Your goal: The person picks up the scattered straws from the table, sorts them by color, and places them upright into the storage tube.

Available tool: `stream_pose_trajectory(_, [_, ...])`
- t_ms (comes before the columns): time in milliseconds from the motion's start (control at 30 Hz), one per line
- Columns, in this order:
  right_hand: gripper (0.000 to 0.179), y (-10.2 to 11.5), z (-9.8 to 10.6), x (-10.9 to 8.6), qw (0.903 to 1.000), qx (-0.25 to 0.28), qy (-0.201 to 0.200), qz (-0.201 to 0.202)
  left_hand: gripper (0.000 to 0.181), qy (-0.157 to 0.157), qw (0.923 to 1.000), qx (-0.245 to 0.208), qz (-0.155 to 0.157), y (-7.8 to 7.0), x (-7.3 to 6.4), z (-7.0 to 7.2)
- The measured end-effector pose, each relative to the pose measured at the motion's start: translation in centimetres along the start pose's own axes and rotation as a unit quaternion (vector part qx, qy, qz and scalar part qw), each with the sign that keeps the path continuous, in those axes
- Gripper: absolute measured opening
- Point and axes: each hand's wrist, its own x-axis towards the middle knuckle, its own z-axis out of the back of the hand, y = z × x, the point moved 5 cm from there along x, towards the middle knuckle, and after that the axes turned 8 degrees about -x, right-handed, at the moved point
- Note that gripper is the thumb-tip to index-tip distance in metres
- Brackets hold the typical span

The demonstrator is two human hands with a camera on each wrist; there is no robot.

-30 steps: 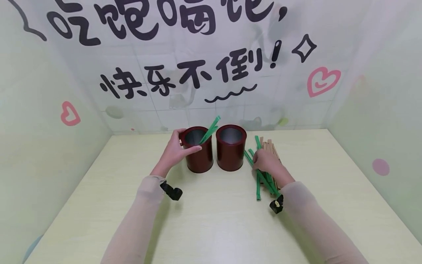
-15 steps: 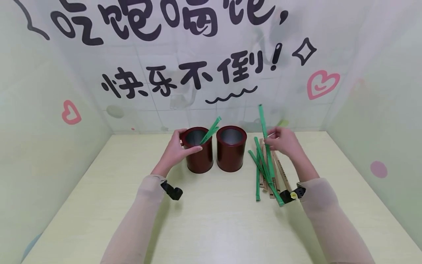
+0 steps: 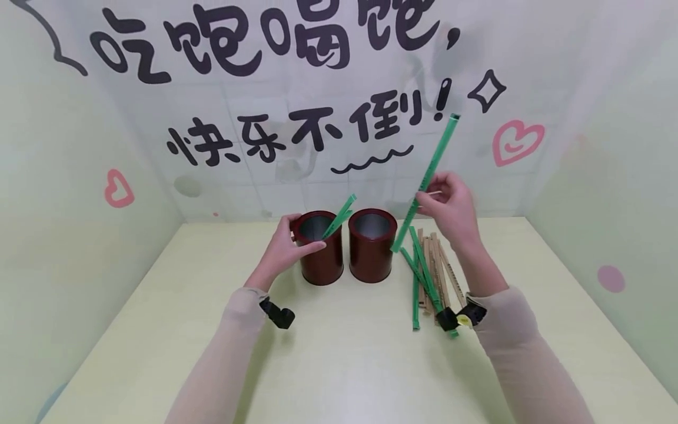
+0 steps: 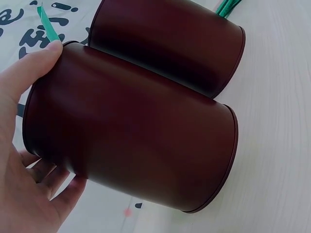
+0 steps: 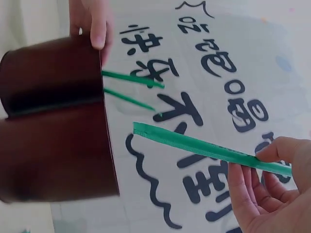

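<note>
Two dark red cylindrical canisters stand side by side, open at the top. My left hand (image 3: 283,250) grips the left canister (image 3: 322,264) near its rim, thumb in front and fingers round the far side. Two slim green wrapped sticks lean out of that canister; one green stick (image 5: 133,77) shows well in the right wrist view. My right hand (image 3: 450,209) pinches another long green wrapped stick (image 5: 194,144) between thumb and fingers. It slants in the air, its lower end close to the rim of the right canister (image 3: 371,259), into which no stick shows.
Right of the canisters lies a loose pile of green sticks (image 3: 415,306) and brown sticks (image 3: 436,265) on the pale table (image 3: 339,365). Behind stands a white printed backdrop (image 3: 222,188), with side walls at left and right.
My right hand has risen from the pile with one green stick, which is now lifted and tilted with its top to the right. The left hand keeps its hold on the left canister.
</note>
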Motion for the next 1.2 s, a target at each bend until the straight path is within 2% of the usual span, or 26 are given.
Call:
stream_pose_trajectory(200, [0.019, 1.5, -3.9, 0.3, 0.9985, 0.045, 0.011, 0.028, 0.094, -0.009, 1.0000, -0.001, -0.003, 0.1, -0.3, 0.1])
stream_pose_trajectory(367, [0.024, 1.5, -7.3, 0.2, 0.9971, 0.065, 0.022, 0.033, 0.093, -0.006, 1.0000, 0.001, -0.002, 0.6, -0.6, -0.3])
stream_pose_trajectory(467, [0.025, 1.0, -9.1, 0.5, 0.9978, 0.043, 0.027, 0.043, 0.092, -0.005, 1.0000, -0.004, -0.007, 0.5, -0.5, -0.6])
stream_pose_trajectory(600, [0.026, 0.3, -10.2, 1.0, 0.9977, -0.031, 0.026, 0.055, 0.091, -0.004, 0.9998, -0.012, -0.012, 0.2, -0.4, -1.1])
stream_pose_trajectory(700, [0.027, -0.2, -10.0, 1.0, 0.9961, -0.065, 0.023, 0.055, 0.091, 0.001, 1.0000, -0.007, -0.006, 0.3, -0.3, -1.3])
stream_pose_trajectory(1000, [0.034, -0.8, -6.0, 1.4, 0.9964, -0.071, -0.001, 0.046, 0.092, -0.004, 0.9999, 0.002, -0.011, 0.0, 0.0, -0.6])
stream_pose_trajectory(1200, [0.035, -3.1, -3.4, 1.2, 0.9964, -0.082, -0.001, 0.021, 0.092, -0.001, 0.9999, 0.002, -0.010, 0.3, 0.1, -0.2])
